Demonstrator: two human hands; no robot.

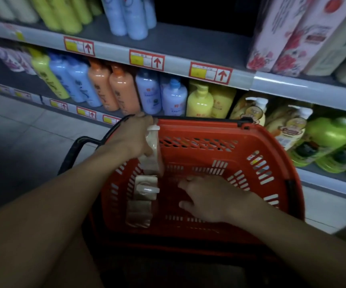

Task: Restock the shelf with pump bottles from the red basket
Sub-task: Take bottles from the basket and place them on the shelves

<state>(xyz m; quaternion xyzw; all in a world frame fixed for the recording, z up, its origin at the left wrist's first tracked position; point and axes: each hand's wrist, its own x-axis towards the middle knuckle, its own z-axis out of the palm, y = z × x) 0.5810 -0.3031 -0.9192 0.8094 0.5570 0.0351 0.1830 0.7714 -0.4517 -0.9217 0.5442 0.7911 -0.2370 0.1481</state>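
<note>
1. Red plastic is all around my hands: the red basket (251, 142) stands in front of the shelf (188, 65), and I work inside it.
2. My left hand (134, 136) is at the far left corner of the basket, and its fingers are curled around a pale pump bottle (153, 150), which stands tilted with its white pump head up, near the rim.
3. My right hand (207, 198) is low over the basket floor, toward the near wall. Its fingers are spread and relaxed and they hold nothing.
4. Two more pale bottles (145, 192) lie along the left wall of the basket, one behind the other. I think these are the next ones to take.
5. To lift well, I should keep my grip on the body of the bottle, not on the pump, because the pump can turn or slip.
6. I should raise the bottle straight over the rim, so it does not catch on the black handle (78, 146).
7. The right hand can reach to the nearest lying bottle and close around its middle.
8. The upper shelf shows a dark gap beside the blue bottles (130, 17); it may be the place, but I cannot be sure.
</note>
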